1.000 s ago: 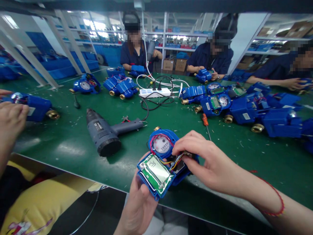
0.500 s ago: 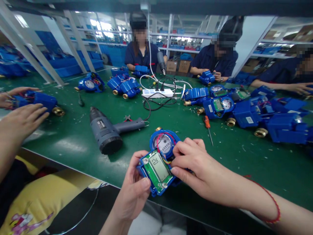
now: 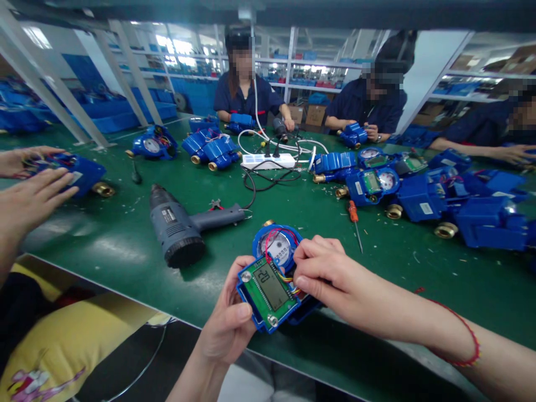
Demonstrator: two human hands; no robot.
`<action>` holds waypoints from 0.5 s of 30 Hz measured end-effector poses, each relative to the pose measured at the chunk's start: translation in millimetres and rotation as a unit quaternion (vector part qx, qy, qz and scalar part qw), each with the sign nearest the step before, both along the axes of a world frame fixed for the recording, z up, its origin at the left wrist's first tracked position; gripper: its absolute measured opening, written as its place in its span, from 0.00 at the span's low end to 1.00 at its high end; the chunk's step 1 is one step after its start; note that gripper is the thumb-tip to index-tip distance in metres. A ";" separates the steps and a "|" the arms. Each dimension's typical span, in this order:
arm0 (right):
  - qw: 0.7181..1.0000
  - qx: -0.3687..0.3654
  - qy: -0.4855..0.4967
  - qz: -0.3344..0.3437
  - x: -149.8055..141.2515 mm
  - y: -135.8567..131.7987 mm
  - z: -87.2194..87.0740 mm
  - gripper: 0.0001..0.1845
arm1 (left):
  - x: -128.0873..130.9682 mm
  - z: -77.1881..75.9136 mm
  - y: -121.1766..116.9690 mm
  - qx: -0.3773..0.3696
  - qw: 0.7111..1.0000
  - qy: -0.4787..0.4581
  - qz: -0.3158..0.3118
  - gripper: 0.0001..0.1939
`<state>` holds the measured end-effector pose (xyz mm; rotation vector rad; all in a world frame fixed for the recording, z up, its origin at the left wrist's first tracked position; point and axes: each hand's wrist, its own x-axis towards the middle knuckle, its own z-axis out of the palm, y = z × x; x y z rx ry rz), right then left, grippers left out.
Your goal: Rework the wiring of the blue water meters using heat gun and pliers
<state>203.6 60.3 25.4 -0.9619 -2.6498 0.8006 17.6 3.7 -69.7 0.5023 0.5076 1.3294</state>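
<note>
My two hands hold a blue water meter up over the bench's front edge. Its green circuit board [image 3: 268,289] lies face up, with an LCD reading 20. My left hand [image 3: 228,321] supports the board's blue frame from below and the left. My right hand [image 3: 330,276] grips its right edge, with the fingers over thin coloured wires. Behind the board sits the round meter dial [image 3: 277,248], looped by a red wire. A brass fitting [image 3: 268,222] pokes out at the top. The board hides most of the meter's body.
A grey heat gun [image 3: 176,229] and an orange-handled screwdriver [image 3: 354,223] lie near my hands on the green bench [image 3: 109,248]. Several blue meters [image 3: 422,201] crowd the right. A co-worker's hand [image 3: 33,190] rests on another meter [image 3: 81,174] at the left.
The circuit board has swung from tilted to nearly level over the dial. My right hand has moved from the wires onto the board's edge. The co-worker's hands now rest on their meter.
</note>
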 end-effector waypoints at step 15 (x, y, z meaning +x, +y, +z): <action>0.985 0.035 -0.004 0.171 8.0 26.9 7.8 0.13 | -6.8 -9.9 3.9 -0.046 0.997 0.043 0.033 0.39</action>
